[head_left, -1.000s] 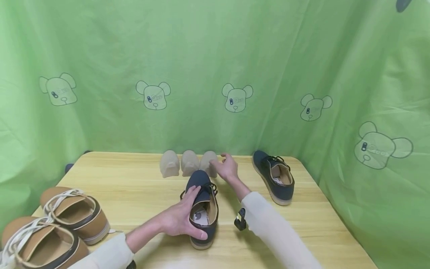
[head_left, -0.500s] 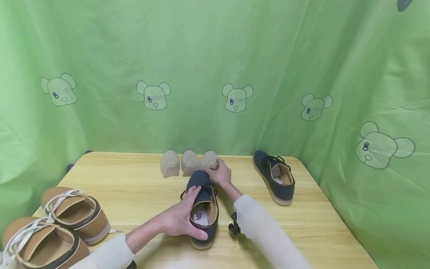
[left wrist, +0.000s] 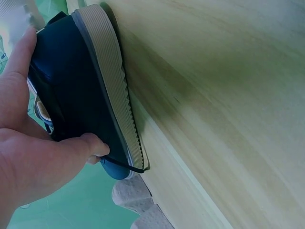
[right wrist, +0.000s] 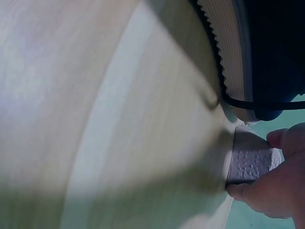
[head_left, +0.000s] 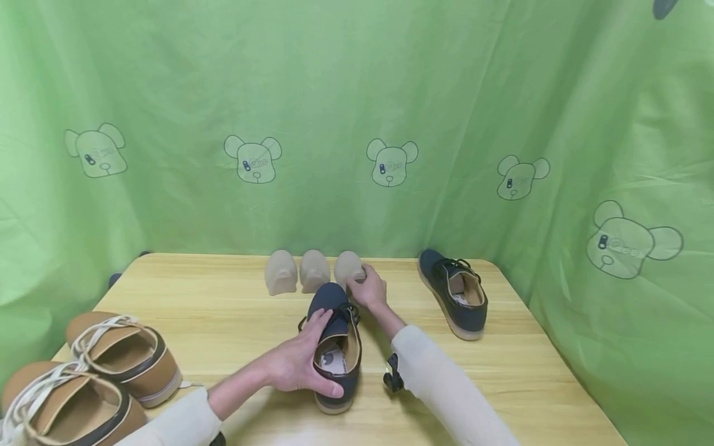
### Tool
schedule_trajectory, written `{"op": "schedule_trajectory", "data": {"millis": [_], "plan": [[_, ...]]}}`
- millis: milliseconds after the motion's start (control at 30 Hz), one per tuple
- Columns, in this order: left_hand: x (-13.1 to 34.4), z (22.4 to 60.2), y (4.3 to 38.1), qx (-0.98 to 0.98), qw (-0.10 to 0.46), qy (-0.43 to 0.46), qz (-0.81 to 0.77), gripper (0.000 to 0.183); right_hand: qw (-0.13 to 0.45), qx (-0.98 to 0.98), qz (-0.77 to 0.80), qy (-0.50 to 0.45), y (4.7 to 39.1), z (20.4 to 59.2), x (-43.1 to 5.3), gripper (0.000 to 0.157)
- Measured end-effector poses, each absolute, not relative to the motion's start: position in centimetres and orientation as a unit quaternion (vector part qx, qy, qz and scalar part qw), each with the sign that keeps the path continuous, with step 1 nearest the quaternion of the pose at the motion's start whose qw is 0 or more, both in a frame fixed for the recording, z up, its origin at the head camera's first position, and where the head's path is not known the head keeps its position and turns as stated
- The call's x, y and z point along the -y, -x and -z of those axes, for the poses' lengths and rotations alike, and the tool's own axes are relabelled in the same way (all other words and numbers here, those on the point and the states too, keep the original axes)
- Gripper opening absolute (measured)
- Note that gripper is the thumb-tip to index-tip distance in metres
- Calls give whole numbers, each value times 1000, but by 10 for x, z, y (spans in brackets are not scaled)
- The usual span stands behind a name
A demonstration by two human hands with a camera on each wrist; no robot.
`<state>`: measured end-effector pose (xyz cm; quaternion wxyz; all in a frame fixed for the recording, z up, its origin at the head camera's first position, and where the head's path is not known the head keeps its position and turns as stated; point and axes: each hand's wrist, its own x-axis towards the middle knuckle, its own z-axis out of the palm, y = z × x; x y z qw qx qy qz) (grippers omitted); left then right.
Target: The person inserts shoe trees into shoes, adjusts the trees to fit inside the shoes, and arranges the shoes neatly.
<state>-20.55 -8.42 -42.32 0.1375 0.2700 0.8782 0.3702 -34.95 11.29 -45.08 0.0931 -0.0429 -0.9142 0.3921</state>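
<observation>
As the right grip (head_left: 369, 290) pinches it, one toe-form (head_left: 347, 265) has shifted rightward.

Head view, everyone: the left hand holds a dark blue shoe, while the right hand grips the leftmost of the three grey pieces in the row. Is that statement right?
Not quite: the right hand grips the rightmost grey piece, not the leftmost, as the head view shows. The left hand does hold a dark blue shoe.
</observation>
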Motion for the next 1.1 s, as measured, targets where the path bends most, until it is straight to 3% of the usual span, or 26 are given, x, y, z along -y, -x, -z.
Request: {"op": "schedule_trajectory", "data": {"millis": [467,1100], "plan": [[85,421,204,-877,141,-267,-374,137,101,924,-368,22,345,455,-117,70],[85,422,204,-876,139,-273,-373,136,166,920,-354,13,346,460,-123,52]]}}
